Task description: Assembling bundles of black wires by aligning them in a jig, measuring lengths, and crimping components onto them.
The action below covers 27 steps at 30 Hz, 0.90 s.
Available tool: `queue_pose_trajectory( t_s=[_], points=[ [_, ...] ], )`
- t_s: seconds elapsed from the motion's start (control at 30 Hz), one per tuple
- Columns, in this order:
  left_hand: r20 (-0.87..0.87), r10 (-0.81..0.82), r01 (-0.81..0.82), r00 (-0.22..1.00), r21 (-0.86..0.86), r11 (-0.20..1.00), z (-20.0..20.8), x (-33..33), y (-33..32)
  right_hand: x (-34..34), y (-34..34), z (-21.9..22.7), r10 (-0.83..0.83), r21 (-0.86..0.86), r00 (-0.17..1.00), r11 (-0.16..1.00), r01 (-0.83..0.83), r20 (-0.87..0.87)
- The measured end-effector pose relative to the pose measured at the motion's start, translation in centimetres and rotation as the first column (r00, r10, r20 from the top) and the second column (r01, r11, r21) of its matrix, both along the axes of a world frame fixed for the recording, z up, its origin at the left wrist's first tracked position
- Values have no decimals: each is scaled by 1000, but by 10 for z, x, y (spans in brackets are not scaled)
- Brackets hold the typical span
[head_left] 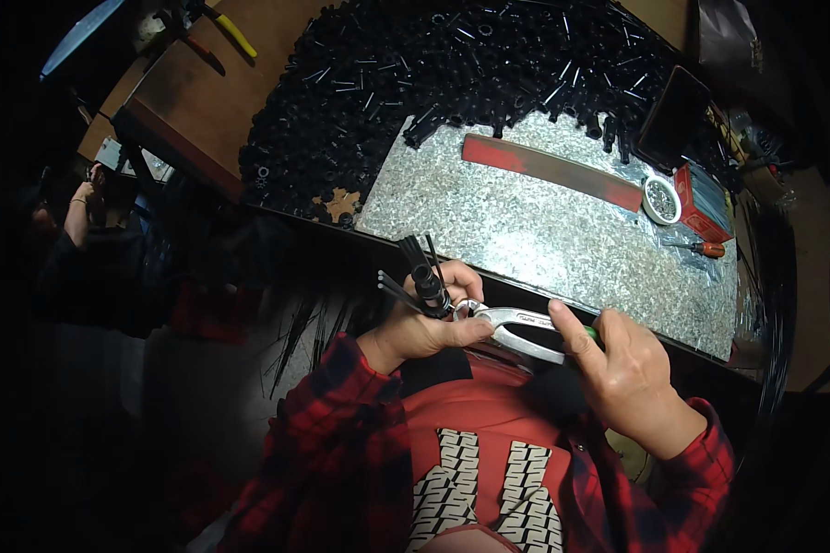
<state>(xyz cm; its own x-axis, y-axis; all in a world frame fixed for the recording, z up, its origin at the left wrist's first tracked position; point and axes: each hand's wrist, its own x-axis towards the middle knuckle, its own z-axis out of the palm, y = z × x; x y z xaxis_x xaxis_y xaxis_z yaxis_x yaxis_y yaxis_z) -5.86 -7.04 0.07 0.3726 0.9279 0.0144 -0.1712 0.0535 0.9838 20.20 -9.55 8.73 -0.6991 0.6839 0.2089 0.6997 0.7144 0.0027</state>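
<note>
My left hand [413, 334] is closed around a black tubular part [427, 282], with several thin black rods [397, 289] sticking up and out beside it. In my right hand [622, 373] is a pair of silver pincers [509, 316] with a green grip showing at the fingers. The pincers' jaws [468, 309] meet the lower end of the black part, by my left thumb. What exactly lies between the jaws is too small to tell. Both hands are above my lap, just off the table's front edge.
Black tubular parts [378, 101] are heaped across the table's back. On a speckled board [452, 207] lie a red-and-dark flat bar [553, 170], a white bowl [653, 217] of small bits, a red box [704, 205] and an orange-handled screwdriver [712, 250]. Another person's hand [85, 192] appears far left.
</note>
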Motion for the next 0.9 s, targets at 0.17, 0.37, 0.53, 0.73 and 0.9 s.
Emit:
queue_pose_trajectory(
  t_s=[0.17, 0.37, 0.53, 0.73, 0.9],
  points=[
    [-24, 34, -33, 999, 11, 999, 3, 2, 2, -7, 1, -5, 13, 55, 1000, 998, -14, 25],
    [-25, 62, -58, 998, 123, 991, -15, -10, 11, -15, 5, -3, -40, -165, 997, 986, 28, -69],
    [319, 138, -179, 938, 104, 978, -1, -26, 15, -8, 18, -8, -116, -201, 991, 974, 102, -60],
    [497, 251, -340, 831, 97, 935, 15, -50, 28, 21, 42, -49, -324, -116, 946, 940, 320, -17],
    [634, 396, -439, 664, -98, 893, 24, -62, 22, -7, 21, -43, -120, -73, 974, 992, 107, -192]
  ],
)
